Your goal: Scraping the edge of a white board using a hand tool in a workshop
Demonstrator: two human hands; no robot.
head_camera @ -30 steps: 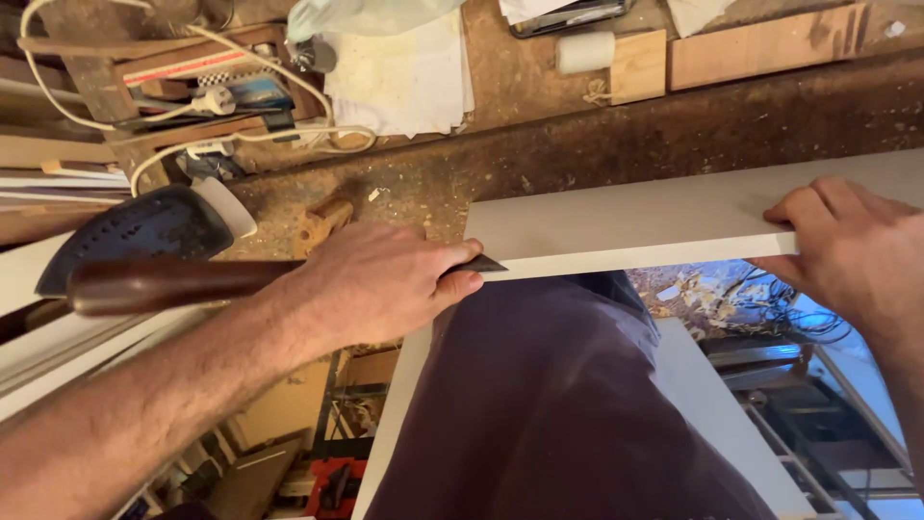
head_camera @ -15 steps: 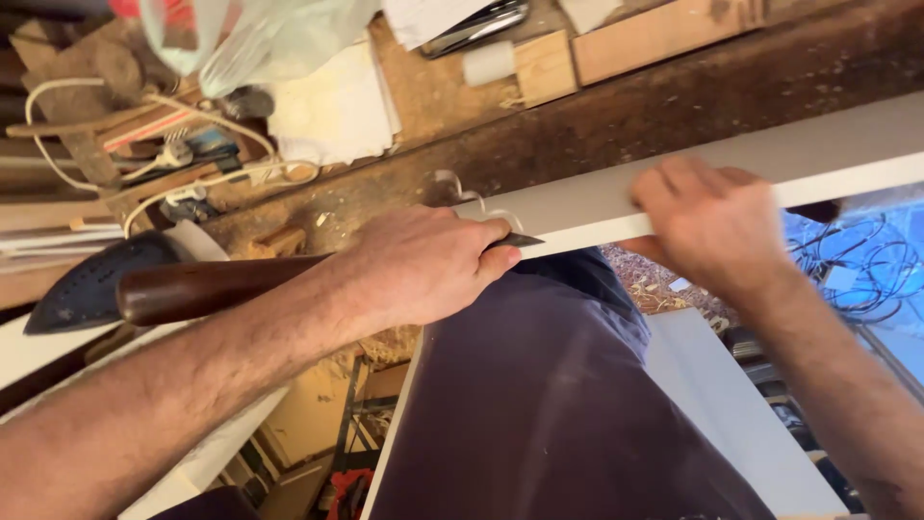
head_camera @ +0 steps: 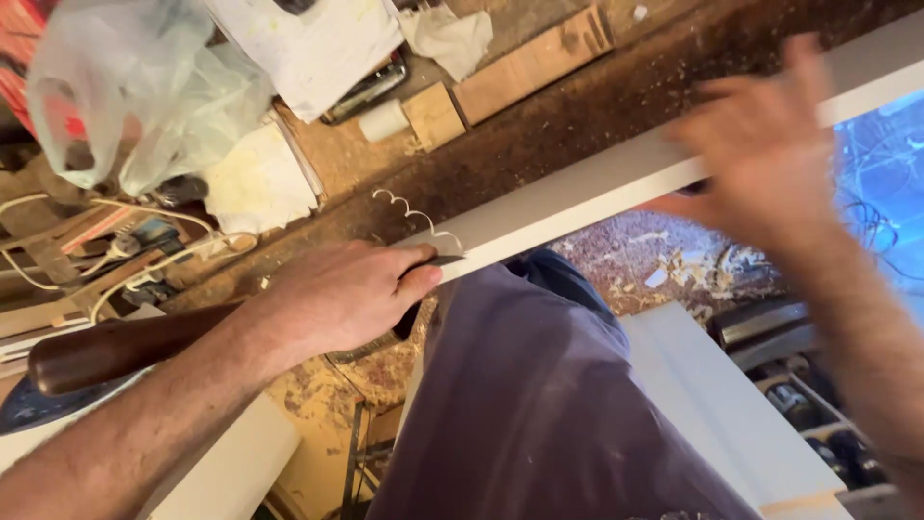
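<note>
The left hand point(head_camera: 337, 294) is closed tight around a dark tool point(head_camera: 428, 274), with the thumb lying along its top; only a thin dark tip shows past the fingers, and this tip touches the near end of the long white board point(head_camera: 597, 183). A thin curled white shaving point(head_camera: 414, 217) stands on the board just beside the tip. The board lies across the front edge of the wooden workbench point(head_camera: 577, 116), which is covered with sawdust. The right hand point(head_camera: 770, 144) is blurred; its fingers are spread open over the board farther to the right, and I cannot tell if it touches the board or holds anything. At the far left of the bench, a clear plastic bag point(head_camera: 135, 96) sits crumpled; what is inside cannot be made out. At the lower right, an open drawer-like box point(head_camera: 818, 424) holds some dark round parts, too unclear to name. A dark wooden handle point(head_camera: 115, 347) lies under the left forearm.
</note>
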